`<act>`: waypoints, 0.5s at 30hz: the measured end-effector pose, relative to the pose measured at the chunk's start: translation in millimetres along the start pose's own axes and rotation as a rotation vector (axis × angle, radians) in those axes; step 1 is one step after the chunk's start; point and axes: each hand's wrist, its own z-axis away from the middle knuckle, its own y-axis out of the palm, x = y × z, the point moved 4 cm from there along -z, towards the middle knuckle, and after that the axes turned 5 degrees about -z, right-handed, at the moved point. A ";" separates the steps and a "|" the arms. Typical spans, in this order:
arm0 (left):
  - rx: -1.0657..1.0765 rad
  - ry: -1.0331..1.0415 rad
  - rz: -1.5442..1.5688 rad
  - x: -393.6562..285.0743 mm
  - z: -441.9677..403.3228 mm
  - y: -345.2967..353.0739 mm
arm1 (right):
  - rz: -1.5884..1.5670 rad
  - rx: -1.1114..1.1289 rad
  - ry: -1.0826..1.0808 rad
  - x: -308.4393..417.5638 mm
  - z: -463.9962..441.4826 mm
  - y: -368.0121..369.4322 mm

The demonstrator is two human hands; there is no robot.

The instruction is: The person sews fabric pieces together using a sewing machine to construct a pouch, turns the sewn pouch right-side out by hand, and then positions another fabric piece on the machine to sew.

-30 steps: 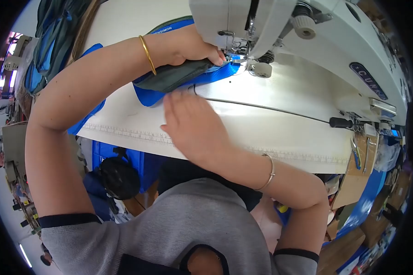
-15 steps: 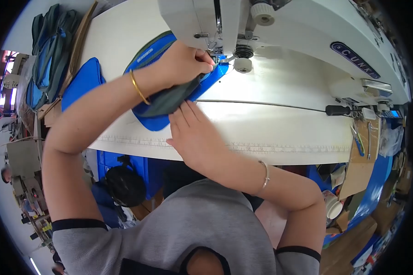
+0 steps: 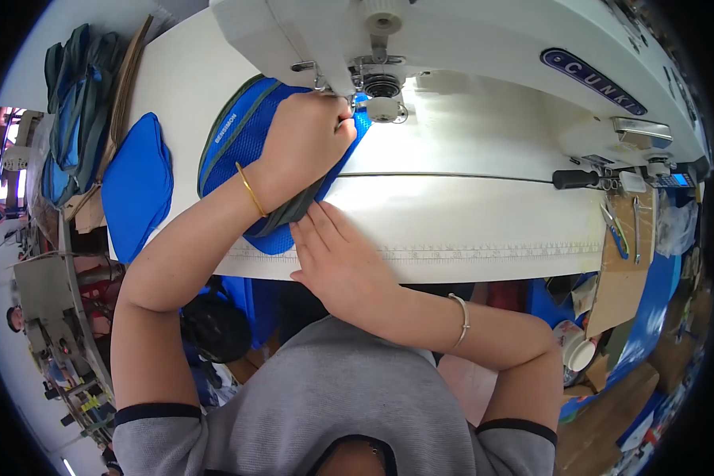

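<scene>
Bundled fabric [image 3: 79, 127] in dark green and blue lies at the far left, beside a thin brown board [image 3: 120, 99]. Next to it, a flat blue piece [image 3: 139, 186] rests on the pale table [image 3: 452, 214], near the left forearm. Further right, the blue mesh workpiece [image 3: 234, 155], with dark green edging and small white lettering, runs up under the head of the sewing machine [image 3: 484, 47]. The left hand [image 3: 309, 139] lies over it, fingers curled in beside the needle area; their tips are hidden, so I cannot tell whether they pinch the cloth. Just below, the right hand [image 3: 337, 258] has its fingers straight and together, grasping nothing, the tips touching the dark green lower edge. A printed ruler [image 3: 484, 252] follows the table's near edge. Toward the right sit a black-handled tool [image 3: 575, 179], then small snips [image 3: 615, 230] and tweezers [image 3: 636, 230] on cardboard [image 3: 623, 289].
</scene>
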 end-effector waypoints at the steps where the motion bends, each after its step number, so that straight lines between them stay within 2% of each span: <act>1: 0.003 0.003 -0.001 -2.1 -0.6 -2.6 | -0.011 0.008 -0.007 -0.6 3.7 -1.3; 4: 0.098 -0.098 0.063 2.9 -1.7 5.1 | -0.014 0.020 -0.031 -4.5 10.1 -4.9; 6: -0.181 0.179 -0.127 0.7 3.2 14.6 | -0.012 0.025 -0.056 -7.6 13.7 -6.9; 9: -0.205 0.196 -0.183 -0.7 8.9 20.8 | -0.072 0.012 -0.124 -19.6 16.3 -10.6; 11: -0.196 0.173 -0.204 -2.3 12.4 17.2 | -0.119 -0.062 -0.256 -28.8 13.9 -14.5; 13: -0.136 0.131 -0.032 -2.4 17.1 8.9 | -0.251 0.208 -0.113 -51.5 5.6 -31.1; 14: -0.154 0.148 0.001 -2.5 19.5 7.6 | -0.139 -0.188 -0.184 -68.8 10.4 -34.1; 15: -0.156 0.142 -0.002 -2.4 21.7 6.9 | -0.035 -0.204 -0.125 -81.7 4.2 -41.8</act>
